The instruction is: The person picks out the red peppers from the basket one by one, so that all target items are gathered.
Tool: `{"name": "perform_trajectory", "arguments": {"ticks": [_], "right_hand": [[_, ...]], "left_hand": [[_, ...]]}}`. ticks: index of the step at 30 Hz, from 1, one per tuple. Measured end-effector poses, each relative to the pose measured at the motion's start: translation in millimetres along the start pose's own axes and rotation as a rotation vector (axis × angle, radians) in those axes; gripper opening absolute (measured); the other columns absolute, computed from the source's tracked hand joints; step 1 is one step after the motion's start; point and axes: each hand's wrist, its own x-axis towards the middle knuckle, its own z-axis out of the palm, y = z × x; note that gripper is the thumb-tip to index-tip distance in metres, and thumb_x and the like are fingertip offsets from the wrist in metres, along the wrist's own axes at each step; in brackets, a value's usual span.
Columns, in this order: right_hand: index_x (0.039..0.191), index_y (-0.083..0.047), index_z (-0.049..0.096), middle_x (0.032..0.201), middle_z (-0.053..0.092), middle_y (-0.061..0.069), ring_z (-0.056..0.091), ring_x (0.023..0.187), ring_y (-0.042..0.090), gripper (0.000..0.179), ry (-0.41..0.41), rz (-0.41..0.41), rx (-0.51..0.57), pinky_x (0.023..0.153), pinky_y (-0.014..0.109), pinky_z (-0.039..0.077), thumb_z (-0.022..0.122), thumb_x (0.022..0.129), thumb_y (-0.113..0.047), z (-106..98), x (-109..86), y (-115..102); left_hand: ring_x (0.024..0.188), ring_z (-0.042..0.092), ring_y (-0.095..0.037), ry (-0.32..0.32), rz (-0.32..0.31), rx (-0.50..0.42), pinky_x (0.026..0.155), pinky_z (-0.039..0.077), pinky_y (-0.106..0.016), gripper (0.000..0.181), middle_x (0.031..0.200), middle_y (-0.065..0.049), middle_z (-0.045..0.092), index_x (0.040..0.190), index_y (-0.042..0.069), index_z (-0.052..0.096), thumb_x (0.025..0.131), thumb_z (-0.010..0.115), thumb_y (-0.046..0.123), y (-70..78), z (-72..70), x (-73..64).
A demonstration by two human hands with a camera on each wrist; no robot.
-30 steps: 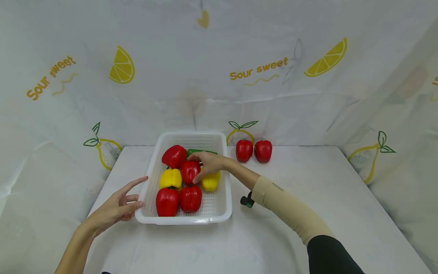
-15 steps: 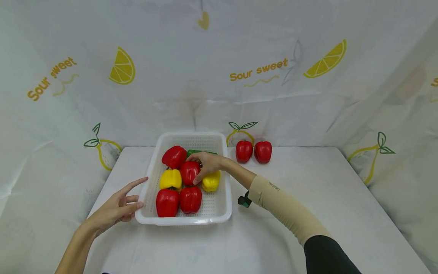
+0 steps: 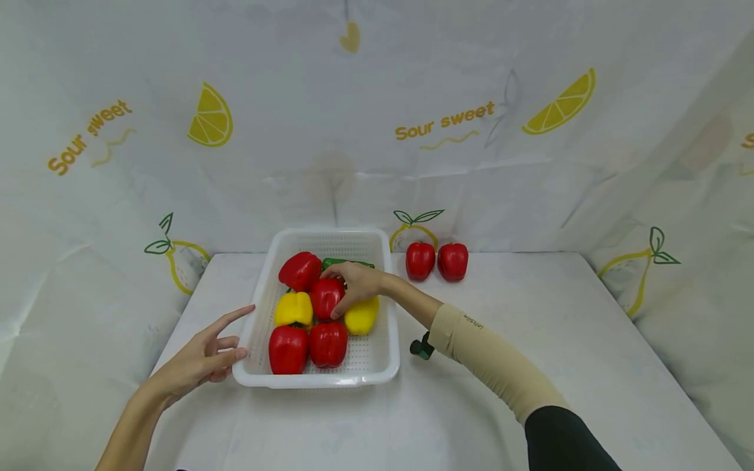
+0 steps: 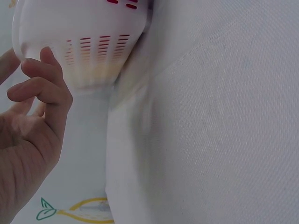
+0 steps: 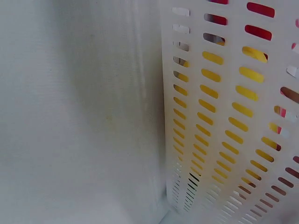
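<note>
In the head view a white slotted plastic basket [image 3: 377,377] holds several bell peppers. My right hand [image 3: 358,284] reaches over its right side, thumb and fingers round a red bell pepper [image 3: 326,298] in the middle. A yellow bell pepper [image 3: 362,318] lies under and beside that hand, partly covered; another yellow bell pepper [image 3: 293,307] sits to the left. My left hand [image 3: 197,355] is at the basket's left side, index finger straight and thumb tip touching the rim. In the left wrist view the left hand's [image 4: 37,109] other fingers bend loosely below the rim. The right wrist view hides the right hand's grip behind the slotted wall [image 5: 224,116].
Red bell peppers stand in the basket front [image 3: 288,350] and at its back left [image 3: 300,271]. A green vegetable [image 3: 347,262] lies at the back. Two red bell peppers [image 3: 436,261] stand on the white table [image 3: 501,314], right of the basket, near the patterned curtain.
The yellow bell pepper under my right hand has shifted slightly towards the basket's front. My right hand stays on the red bell pepper, almost still. The left hand has not moved.
</note>
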Motion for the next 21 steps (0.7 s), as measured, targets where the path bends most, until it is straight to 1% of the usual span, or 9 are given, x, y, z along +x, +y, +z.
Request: {"name": "perform_trajectory", "arguments": {"ticks": [1,3,4,6,7,11,13,15,21], "right_hand": [[0.154,-0.008,0.052,0.153,0.061,0.011,0.06,0.136,0.025,0.08,0.001,-0.003,-0.001,0.113,0.039,0.058,0.091,0.088,-0.028,-0.3,-0.2,-0.6],[0.154,-0.009,0.052,0.153,0.061,0.011,0.06,0.136,0.025,0.08,0.006,-0.013,-0.002,0.112,0.039,0.058,0.091,0.088,-0.028,-0.7,-0.8,-1.4],[0.154,-0.009,0.052,0.153,0.062,0.011,0.06,0.136,0.025,0.08,0.009,-0.016,-0.001,0.113,0.039,0.058,0.091,0.087,-0.028,-1.0,-1.2,-2.1],[0.154,-0.011,0.053,0.153,0.062,0.009,0.061,0.136,0.024,0.079,0.017,-0.021,0.001,0.112,0.039,0.058,0.091,0.087,-0.028,-1.9,-2.2,-2.8],[0.154,-0.012,0.053,0.153,0.062,0.009,0.061,0.135,0.024,0.079,0.023,-0.021,0.004,0.112,0.039,0.058,0.091,0.087,-0.028,-2.2,-2.8,-3.1],[0.154,-0.013,0.053,0.152,0.062,0.008,0.061,0.135,0.025,0.079,0.039,-0.024,0.039,0.11,0.038,0.06,0.091,0.087,-0.028,-4.4,-6.5,-4.3],[0.155,-0.013,0.053,0.152,0.062,0.009,0.061,0.136,0.026,0.079,0.046,-0.032,0.057,0.11,0.038,0.06,0.091,0.087,-0.026,-6.4,-9.1,-5.2],[0.156,-0.013,0.052,0.154,0.061,0.009,0.06,0.137,0.027,0.081,0.057,-0.045,0.06,0.111,0.038,0.059,0.091,0.087,-0.027,-9.2,-11.7,-5.8],[0.158,-0.013,0.052,0.157,0.059,0.008,0.057,0.141,0.027,0.083,0.105,-0.071,0.052,0.116,0.043,0.055,0.091,0.087,-0.029,-20.1,-19.2,-6.6]], "left_hand": [[0.058,0.039,-0.017,-0.001,0.001,-0.001,0.05,0.034,-0.03,0.077,0.082,0.001,0.057,0.172,0.025,0.021,0.108,0.063,0.016,0.0,0.0,-0.2],[0.058,0.039,-0.018,-0.002,0.003,-0.004,0.05,0.031,-0.034,0.077,0.083,0.001,0.058,0.172,0.025,0.021,0.108,0.062,0.015,0.0,0.1,-0.6],[0.058,0.039,-0.018,-0.003,0.005,-0.004,0.05,0.033,-0.032,0.077,0.083,0.001,0.058,0.172,0.025,0.021,0.108,0.062,0.015,0.0,0.1,-0.7],[0.058,0.038,-0.019,-0.005,0.005,-0.009,0.051,0.029,-0.036,0.077,0.083,0.001,0.058,0.172,0.025,0.021,0.108,0.062,0.015,0.2,0.2,-0.8],[0.058,0.038,-0.019,-0.005,0.004,-0.011,0.051,0.029,-0.036,0.077,0.083,0.001,0.058,0.172,0.026,0.021,0.108,0.062,0.015,0.2,0.4,-0.7],[0.058,0.038,-0.019,-0.005,0.002,-0.009,0.05,0.034,-0.03,0.077,0.083,0.001,0.058,0.172,0.026,0.021,0.108,0.062,0.016,0.3,0.7,-0.1],[0.058,0.038,-0.02,-0.005,0.004,-0.008,0.051,0.038,-0.023,0.077,0.083,0.001,0.057,0.172,0.026,0.021,0.108,0.062,0.015,0.1,0.5,-0.1],[0.058,0.038,-0.021,-0.009,0.008,-0.01,0.052,0.038,-0.021,0.077,0.083,0.001,0.056,0.172,0.026,0.021,0.109,0.062,0.014,-0.3,0.3,-0.3],[0.058,0.036,-0.023,-0.014,0.021,-0.022,0.051,0.036,-0.025,0.076,0.082,0.001,0.055,0.172,0.025,0.021,0.109,0.061,0.013,-1.7,-0.5,-0.5]]}}
